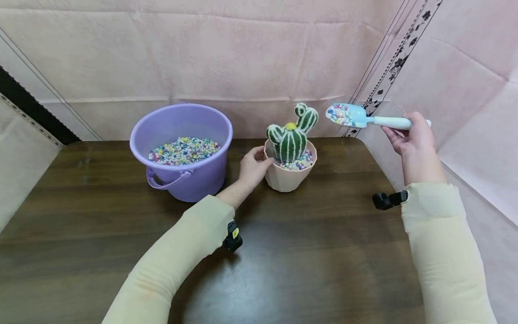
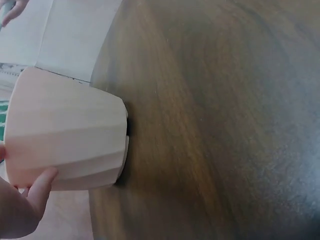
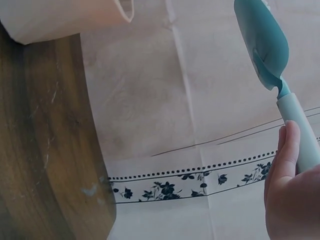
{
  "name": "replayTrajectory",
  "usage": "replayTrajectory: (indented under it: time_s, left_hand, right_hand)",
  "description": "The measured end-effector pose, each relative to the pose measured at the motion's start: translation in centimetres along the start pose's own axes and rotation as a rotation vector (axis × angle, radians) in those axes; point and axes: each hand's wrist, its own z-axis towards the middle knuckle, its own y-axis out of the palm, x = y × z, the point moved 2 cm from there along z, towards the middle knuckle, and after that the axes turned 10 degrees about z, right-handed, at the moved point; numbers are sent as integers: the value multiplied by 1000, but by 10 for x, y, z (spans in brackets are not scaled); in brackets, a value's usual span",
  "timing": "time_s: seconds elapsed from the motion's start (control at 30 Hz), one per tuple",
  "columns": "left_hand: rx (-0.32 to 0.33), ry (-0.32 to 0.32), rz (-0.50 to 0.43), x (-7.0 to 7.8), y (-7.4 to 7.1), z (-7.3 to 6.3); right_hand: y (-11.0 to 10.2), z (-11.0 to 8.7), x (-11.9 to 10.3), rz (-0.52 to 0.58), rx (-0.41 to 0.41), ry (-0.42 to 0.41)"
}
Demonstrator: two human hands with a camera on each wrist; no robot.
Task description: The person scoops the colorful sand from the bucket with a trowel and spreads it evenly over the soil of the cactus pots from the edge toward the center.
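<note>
Screened tabletop corner, apparently indoors; premises type not determinable. Evidence: dark wood-grain table (image 1: 307, 252), creased pale-pink sheeting (image 1: 243, 54) behind and at both sides, black floral border strip (image 1: 398, 65).

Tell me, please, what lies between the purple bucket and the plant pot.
In the head view, the left hand lies between the purple bucket and the plant pot, touching the pot's rim, with some tabletop showing beside the bucket.

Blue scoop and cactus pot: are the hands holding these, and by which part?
Yes, both. The right hand holds the scoop by its pale handle; the left hand grips the pot by its side, near the rim.
</note>
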Motion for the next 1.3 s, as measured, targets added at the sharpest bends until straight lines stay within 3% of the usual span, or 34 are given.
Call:
replayTrajectory:
  time_s: [0.13,0.4,0.7,0.8,0.97,1.1,1.3]
  left_hand:
    - [21,-28,9,2,1,-4]
    - [95,6,75,8,8,-20]
    - [24,47,41,1,4,-3]
    - [48,53,7,2,2,-1]
    - [95,29,-17,4,4,-9]
    - [82,24,-14,4,8,-12]
    - [53,16,-48,0,4,0]
  right_hand:
    - [-7,3,0,-22,14,10]
    - [-9,6,-2,-46,-27,21]
    - [-14,8,1,-104,-43,37]
    - [-16,8,2,-104,-50,40]
    - [-16,8,5,-106,-54,29]
    - [-16,10,6,-114,-51,26]
    - [-16,14,12,-173,-40,38]
